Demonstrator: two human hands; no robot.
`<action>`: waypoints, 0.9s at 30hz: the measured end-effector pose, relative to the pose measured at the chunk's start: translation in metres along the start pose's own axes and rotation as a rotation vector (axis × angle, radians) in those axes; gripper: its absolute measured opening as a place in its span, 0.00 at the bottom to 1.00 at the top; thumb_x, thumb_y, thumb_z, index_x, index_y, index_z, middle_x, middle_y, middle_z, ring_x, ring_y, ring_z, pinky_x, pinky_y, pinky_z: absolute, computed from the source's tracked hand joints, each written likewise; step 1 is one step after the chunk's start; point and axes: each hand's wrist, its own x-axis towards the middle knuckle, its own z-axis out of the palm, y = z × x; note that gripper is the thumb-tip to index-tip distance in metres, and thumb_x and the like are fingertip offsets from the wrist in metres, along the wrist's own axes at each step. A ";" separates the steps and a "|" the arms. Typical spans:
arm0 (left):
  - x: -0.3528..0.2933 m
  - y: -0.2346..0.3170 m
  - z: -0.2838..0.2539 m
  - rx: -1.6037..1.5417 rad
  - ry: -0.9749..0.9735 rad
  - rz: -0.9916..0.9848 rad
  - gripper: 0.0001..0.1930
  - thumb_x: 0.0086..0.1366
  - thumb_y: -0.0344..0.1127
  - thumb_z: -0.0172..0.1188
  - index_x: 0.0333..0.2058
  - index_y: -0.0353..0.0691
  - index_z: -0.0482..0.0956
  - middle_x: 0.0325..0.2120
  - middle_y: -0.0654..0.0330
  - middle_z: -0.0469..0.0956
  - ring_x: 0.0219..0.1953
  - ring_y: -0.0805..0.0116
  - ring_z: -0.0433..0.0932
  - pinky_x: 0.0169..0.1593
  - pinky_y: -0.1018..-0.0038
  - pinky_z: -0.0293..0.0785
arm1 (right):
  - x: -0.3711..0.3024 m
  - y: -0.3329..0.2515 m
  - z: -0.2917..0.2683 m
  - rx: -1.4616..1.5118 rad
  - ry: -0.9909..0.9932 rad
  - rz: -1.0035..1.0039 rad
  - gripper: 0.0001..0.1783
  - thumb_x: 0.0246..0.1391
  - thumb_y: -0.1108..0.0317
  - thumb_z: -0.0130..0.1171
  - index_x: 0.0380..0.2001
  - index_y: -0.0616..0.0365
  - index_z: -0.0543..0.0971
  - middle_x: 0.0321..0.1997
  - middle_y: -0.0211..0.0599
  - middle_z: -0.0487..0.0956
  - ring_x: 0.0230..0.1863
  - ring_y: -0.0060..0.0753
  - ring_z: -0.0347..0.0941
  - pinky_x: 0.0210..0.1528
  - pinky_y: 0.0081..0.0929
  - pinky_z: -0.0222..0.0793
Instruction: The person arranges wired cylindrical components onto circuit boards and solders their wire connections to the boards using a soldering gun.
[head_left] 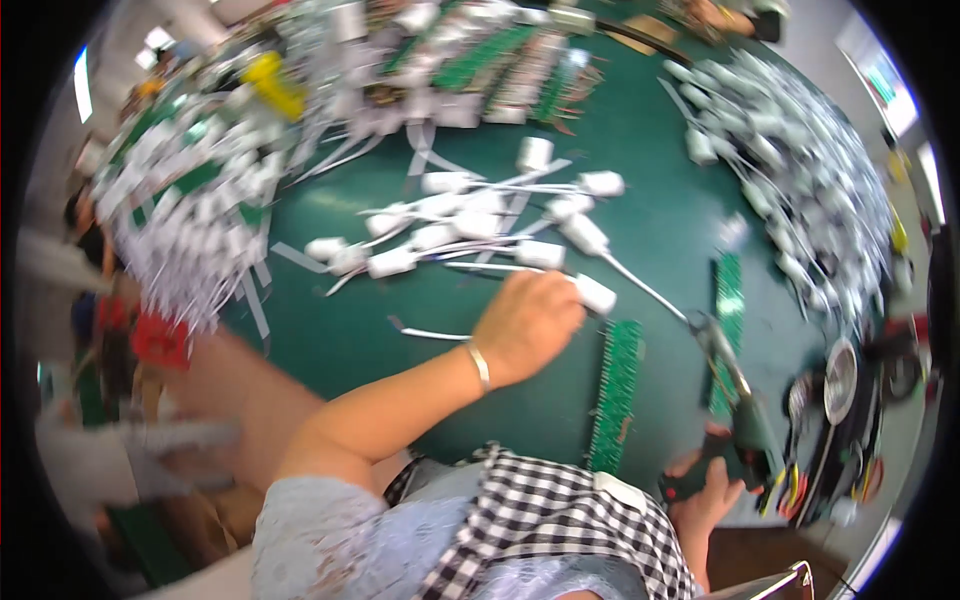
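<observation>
My left hand (530, 325) reaches over the green table with its fingers closed at the near end of a white cylindrical cable piece (597, 295). Its fingers partly hide that piece. At the lower right, my right hand (705, 495) grips a dark green soldering gun (755, 440), whose metal nose points up and away over the table. A narrow green circuit board strip (615, 395) lies between my hands. Another board strip (730, 300) lies partly behind the gun's nose. Beyond my left hand lies a loose group of white cylinders with cables (475, 222).
Large heaps of white cabled pieces stand at the left (200, 200) and far right (790, 170). Bundles of boards and wires (480, 60) fill the far side, near a yellow object (272, 85). Hand tools (840, 385) hang or lie at the right edge. Another person's hand (710, 15) shows far off.
</observation>
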 end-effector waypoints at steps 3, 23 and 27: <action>0.009 -0.001 0.002 -0.053 -0.004 -0.053 0.11 0.45 0.27 0.64 0.29 0.40 0.74 0.39 0.56 0.69 0.45 0.53 0.70 0.48 0.60 0.65 | -0.002 -0.004 0.003 -0.022 -0.005 0.006 0.26 0.52 0.64 0.54 0.50 0.69 0.65 0.33 0.45 0.73 0.21 0.33 0.72 0.24 0.27 0.70; 0.026 0.024 0.018 -0.009 0.008 -0.112 0.08 0.43 0.28 0.61 0.25 0.48 0.74 0.46 0.66 0.71 0.53 0.59 0.63 0.54 0.58 0.51 | 0.000 -0.012 -0.014 -0.446 -0.483 0.063 0.27 0.55 0.60 0.54 0.54 0.64 0.66 0.41 0.39 0.75 0.28 0.28 0.74 0.32 0.26 0.70; 0.027 0.022 0.020 -0.002 0.015 -0.090 0.08 0.43 0.28 0.61 0.25 0.48 0.74 0.46 0.66 0.72 0.53 0.59 0.64 0.54 0.59 0.51 | 0.001 -0.013 -0.007 -0.399 -0.414 0.094 0.22 0.54 0.65 0.54 0.50 0.64 0.68 0.39 0.38 0.75 0.29 0.27 0.74 0.32 0.25 0.70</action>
